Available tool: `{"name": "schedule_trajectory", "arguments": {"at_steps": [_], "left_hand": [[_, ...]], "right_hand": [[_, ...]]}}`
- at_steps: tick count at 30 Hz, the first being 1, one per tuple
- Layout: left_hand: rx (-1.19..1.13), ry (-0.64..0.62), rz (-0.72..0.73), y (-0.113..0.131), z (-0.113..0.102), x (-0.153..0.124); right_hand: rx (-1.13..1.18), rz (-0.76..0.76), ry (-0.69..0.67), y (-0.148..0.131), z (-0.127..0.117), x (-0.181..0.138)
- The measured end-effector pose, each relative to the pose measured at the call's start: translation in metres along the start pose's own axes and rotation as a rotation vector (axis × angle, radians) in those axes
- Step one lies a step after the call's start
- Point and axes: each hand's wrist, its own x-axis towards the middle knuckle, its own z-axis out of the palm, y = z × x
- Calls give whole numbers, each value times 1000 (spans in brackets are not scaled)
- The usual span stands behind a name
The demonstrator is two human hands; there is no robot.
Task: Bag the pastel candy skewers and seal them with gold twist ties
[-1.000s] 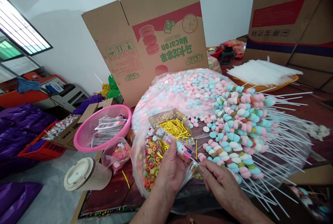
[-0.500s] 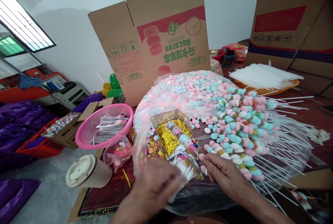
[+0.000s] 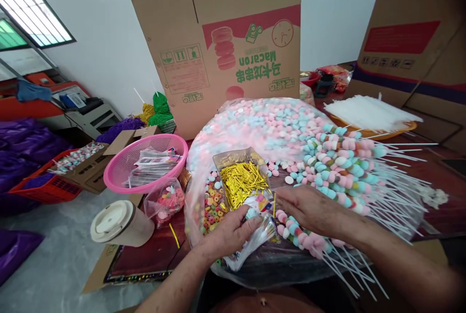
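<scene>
Clear printed plastic bags (image 3: 251, 245) lie at the near edge of the clear plastic tray (image 3: 240, 156) of shiny gold foil strips (image 3: 243, 184). Left hand (image 3: 231, 228) touches bags, thumb and fingers bent; can't tell if gripping. Right hand (image 3: 311, 208), right of tray, fingers together, tips at one upright gold strip (image 3: 274, 204), hold unclear. Pink-blue-white candy skewers (image 3: 306, 238) lie beneath it, right of tray.

Glare at the barred window (image 3: 33, 1)
</scene>
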Motion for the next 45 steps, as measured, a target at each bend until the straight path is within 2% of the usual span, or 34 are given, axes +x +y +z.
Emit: {"name": "schedule_trajectory", "arguments": {"at_steps": [2,5,7,9,11,14,16,18,20,22,24,25,27,28,29,30,33,35,37,39,40,41,43,45], "left_hand": [[-158,5,-103,-1,8,0],[-398,36,-209,-3,17,0],[-492,78,-198,-3,19,-1],[-487,59,-153,-1,17,-4],[-446,-49,-111,2,13,-6],[-409,-213,-95,5,7,-5],[-358,-227,-149,5,6,-3],[-337,-155,-245,6,7,0],[-394,-96,-333,7,7,1],[-438,-114,-340,9,5,1],[-412,-240,-291,12,1,-1],[-392,-316,-270,13,-1,-2],[-330,-455,-267,15,-3,-4],[-237,-497,-252,14,-2,-6],[-93,-487,-217,14,0,-7],[94,-426,-156,12,3,-8],[647,-113,156,4,14,-14],[733,96,356,-4,21,-19],[577,278,445,-11,24,-23],[272,400,345,-18,25,-23],[89,428,222,-20,25,-22],[-107,432,70,-22,25,-21],[-497,413,-221,-24,25,-16],[-798,398,-391,-24,24,-13]], "right_hand": [[64,-25,-20,0,4,11],[404,55,69,1,22,22],[658,164,116,-1,38,22],[756,194,81,-7,53,17],[664,124,47,-17,62,11],[326,41,100,-30,64,9],[187,92,90,-32,58,13],[155,156,151,-30,49,17],[91,42,304,-26,41,19],[-72,-277,380,-22,38,16],[-248,-584,287,-19,42,8],[-314,-660,217,-18,48,4],[-349,-677,97,-17,62,-6],[-295,-631,45,-18,69,-11],[-177,-536,-6,-19,77,-15],[-19,-410,-56,-21,83,-18],[396,-41,-173,-29,91,-22],[484,19,-269,-28,80,-17],[452,-38,-346,-17,60,-5],[286,-121,-302,3,40,13],[118,-129,-203,14,33,22],[39,-130,-174,25,31,31],[-73,-133,-166,44,37,44],[-123,-148,-206,55,52,53]]}}
